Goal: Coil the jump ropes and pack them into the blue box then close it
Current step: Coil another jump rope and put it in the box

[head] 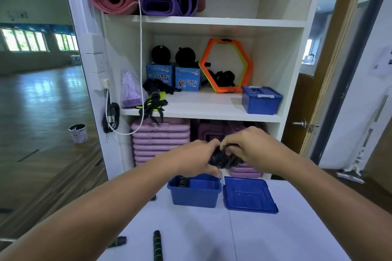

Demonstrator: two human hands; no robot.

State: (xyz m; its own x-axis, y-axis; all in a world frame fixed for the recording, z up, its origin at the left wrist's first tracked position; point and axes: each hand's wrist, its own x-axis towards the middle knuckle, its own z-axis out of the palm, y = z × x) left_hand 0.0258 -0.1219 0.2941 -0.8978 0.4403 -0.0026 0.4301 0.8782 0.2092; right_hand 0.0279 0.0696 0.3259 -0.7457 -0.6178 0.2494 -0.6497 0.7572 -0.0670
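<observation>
Forearms (101, 210) outstretched, left hand (196, 160) and right hand (251, 148) above the blue box (194, 196), fingers curled around coiled jump rope (222, 159).

I see a black rope coil (222, 158) bunched above the open blue box (194, 197); a second coil (182, 181) lies inside at 9 o'clock, and the lid (249, 195) lies flat on the counter at the box's 3 o'clock.

The black rope bundle (222, 158) is blurred and half covered by fingers of the left hand (197, 159) and right hand (248, 146). 1 green-striped handle (157, 246) runs off the bottom edge. The left forearm (106, 207) hides part of a second handle (119, 240). In the blue box (195, 197), a dark coil (182, 181) shows only its top.
</observation>
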